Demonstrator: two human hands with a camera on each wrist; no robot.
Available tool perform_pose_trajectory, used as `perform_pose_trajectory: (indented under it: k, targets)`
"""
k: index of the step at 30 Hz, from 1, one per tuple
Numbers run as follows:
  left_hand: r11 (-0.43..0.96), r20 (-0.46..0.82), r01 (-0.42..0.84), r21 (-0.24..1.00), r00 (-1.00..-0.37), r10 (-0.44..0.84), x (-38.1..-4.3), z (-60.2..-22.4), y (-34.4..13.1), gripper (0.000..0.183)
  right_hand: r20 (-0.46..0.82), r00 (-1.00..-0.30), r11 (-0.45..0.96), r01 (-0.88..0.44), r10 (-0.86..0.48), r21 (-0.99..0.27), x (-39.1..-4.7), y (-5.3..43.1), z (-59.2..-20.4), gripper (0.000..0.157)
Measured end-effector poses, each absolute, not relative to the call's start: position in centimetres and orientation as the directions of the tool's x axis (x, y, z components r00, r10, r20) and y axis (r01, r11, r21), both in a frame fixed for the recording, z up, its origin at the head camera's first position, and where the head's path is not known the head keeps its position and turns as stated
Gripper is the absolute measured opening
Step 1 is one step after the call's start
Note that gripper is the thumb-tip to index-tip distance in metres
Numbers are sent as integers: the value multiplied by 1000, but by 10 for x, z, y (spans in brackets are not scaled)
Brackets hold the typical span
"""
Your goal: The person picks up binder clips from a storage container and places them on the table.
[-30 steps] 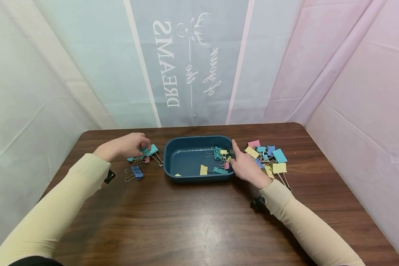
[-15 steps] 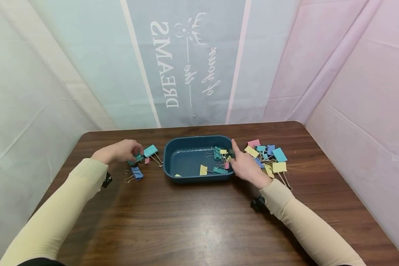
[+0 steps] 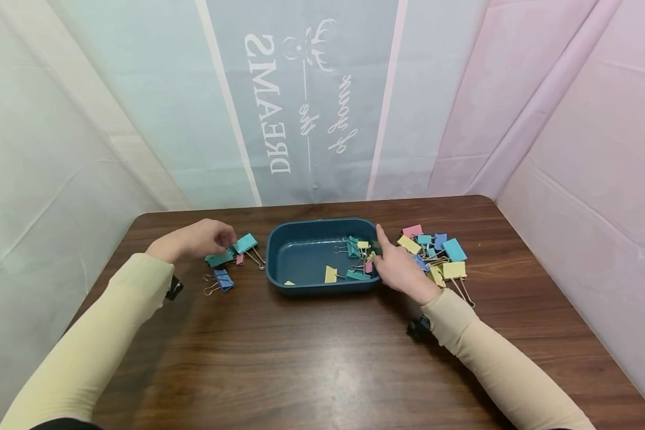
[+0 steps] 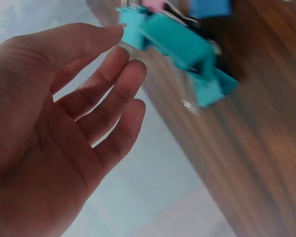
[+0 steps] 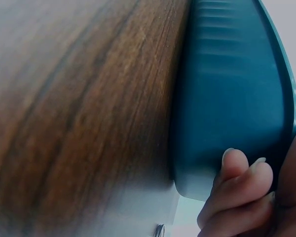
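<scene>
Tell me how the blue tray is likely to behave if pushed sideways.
The tray will probably slide flat rather than tip, being broad and low-walled. It looks fairly stiff: its smooth walls hold their shape. The loose binder clips inside, mostly toward its right end, may shift.

Long, plain cream sleeves (image 3: 99, 331) end in wide cuffs (image 3: 448, 315); a small black wrist camera (image 3: 420, 328) sits beneath each.
</scene>
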State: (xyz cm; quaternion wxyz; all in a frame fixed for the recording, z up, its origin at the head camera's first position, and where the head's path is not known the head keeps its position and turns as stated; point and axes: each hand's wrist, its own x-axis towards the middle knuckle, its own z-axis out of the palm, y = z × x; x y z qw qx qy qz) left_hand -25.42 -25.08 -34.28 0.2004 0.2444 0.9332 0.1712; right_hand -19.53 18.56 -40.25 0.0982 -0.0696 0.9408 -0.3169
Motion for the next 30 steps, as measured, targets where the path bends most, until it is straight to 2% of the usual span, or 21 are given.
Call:
perform_pose_trajectory:
  k: [8,15,22,30]
  targets:
    - [746,-233,508,431,-736,636,-252,-325,-214,23,-149,-971,780,-56,-189,-623,-195,187,-402,76]
    - [711,-275,541,449,-674,686,-249,-316,-176,20,-153,-969,778,-56,-193,-625,-196,187,-403,76]
    - [645,-223,683,342,-608,762,-249,-304,-134,20,-158,-969,781,-50,-188,-622,-196,187,-401,75]
    - [619,-280,744,251,-557,782,-251,-305,-90,19,-170,-968,784,-42,-186,-620,-195,184,-399,76]
